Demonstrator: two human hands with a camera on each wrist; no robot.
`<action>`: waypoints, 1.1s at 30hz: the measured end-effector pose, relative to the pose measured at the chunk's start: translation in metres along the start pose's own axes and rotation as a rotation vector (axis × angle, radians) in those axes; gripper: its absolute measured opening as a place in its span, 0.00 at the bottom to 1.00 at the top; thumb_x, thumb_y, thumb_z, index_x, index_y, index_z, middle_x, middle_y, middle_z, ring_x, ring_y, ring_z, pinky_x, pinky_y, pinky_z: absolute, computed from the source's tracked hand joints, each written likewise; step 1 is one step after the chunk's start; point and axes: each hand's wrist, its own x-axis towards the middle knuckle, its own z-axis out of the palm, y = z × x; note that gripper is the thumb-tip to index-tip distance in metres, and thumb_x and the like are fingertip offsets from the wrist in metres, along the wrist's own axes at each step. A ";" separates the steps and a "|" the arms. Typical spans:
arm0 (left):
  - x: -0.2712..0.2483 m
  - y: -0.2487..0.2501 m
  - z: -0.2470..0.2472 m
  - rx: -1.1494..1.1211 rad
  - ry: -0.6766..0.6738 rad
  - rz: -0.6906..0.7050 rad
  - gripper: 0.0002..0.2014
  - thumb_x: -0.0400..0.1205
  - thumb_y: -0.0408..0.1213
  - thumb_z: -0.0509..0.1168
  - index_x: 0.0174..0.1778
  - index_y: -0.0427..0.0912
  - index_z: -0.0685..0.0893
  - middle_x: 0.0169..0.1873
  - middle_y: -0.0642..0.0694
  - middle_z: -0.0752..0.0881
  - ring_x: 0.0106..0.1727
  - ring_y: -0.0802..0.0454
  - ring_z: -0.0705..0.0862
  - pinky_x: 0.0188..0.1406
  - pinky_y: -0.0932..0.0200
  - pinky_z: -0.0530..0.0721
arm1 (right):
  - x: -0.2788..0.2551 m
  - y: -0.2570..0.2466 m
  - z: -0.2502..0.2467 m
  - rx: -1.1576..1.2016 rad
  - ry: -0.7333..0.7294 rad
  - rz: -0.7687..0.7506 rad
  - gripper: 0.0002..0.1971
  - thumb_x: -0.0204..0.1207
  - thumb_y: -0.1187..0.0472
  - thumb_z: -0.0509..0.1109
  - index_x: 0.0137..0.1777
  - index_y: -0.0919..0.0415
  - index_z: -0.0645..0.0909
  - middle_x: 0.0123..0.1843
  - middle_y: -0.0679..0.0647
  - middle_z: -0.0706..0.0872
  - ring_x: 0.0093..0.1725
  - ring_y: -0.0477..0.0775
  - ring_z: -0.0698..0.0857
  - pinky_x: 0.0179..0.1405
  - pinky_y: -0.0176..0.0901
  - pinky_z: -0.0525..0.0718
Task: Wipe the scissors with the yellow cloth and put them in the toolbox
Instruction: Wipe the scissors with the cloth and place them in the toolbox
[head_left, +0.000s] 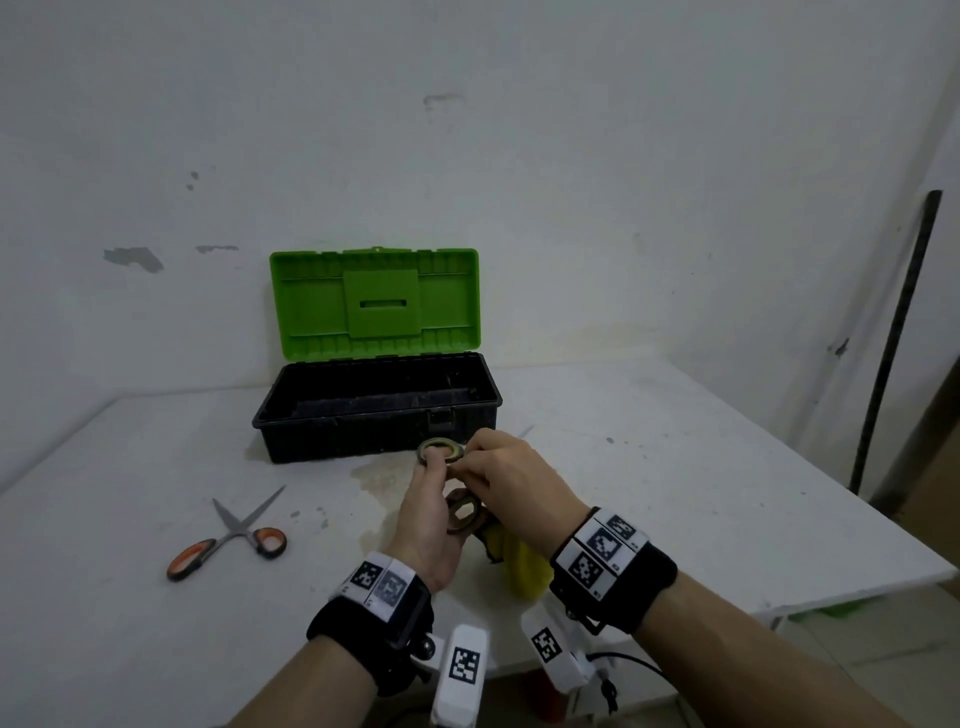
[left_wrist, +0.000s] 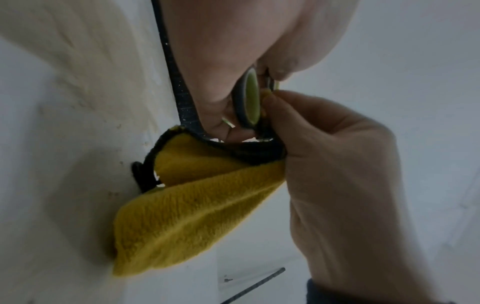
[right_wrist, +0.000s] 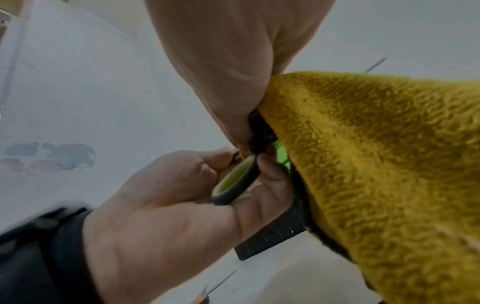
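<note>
Now both hands meet near the middle of the table (head_left: 675, 467), just in front of the open toolbox (head_left: 376, 410). Left hand (head_left: 431, 519) holds the green scissors (head_left: 441, 451) by a ring. Right hand (head_left: 511, 483) pinches the yellow cloth (head_left: 524, 564) against them. Orange scissors (head_left: 228, 538) lie near the left edge.

Head view high, looking down at table (head_left: 675, 467); wrist views close, facing each other, sharing hands.
</note>
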 end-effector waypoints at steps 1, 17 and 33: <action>0.001 0.002 -0.002 0.009 0.016 0.022 0.19 0.91 0.53 0.50 0.67 0.47 0.79 0.60 0.40 0.87 0.55 0.42 0.89 0.44 0.47 0.89 | -0.001 0.004 -0.002 0.000 0.017 0.019 0.08 0.80 0.63 0.68 0.49 0.62 0.90 0.48 0.56 0.83 0.44 0.53 0.82 0.45 0.48 0.84; 0.001 0.006 -0.005 0.143 0.053 0.120 0.16 0.90 0.56 0.51 0.55 0.52 0.80 0.51 0.41 0.87 0.48 0.43 0.87 0.48 0.44 0.87 | -0.008 0.008 -0.012 0.062 0.096 0.046 0.07 0.81 0.62 0.68 0.50 0.60 0.89 0.48 0.53 0.85 0.45 0.50 0.83 0.48 0.47 0.84; 0.005 -0.002 -0.006 0.189 -0.014 0.111 0.22 0.91 0.57 0.48 0.62 0.53 0.85 0.58 0.33 0.89 0.49 0.42 0.87 0.38 0.49 0.83 | -0.005 0.003 -0.004 -0.038 -0.062 0.008 0.09 0.80 0.68 0.67 0.52 0.61 0.89 0.48 0.56 0.83 0.48 0.55 0.82 0.49 0.48 0.83</action>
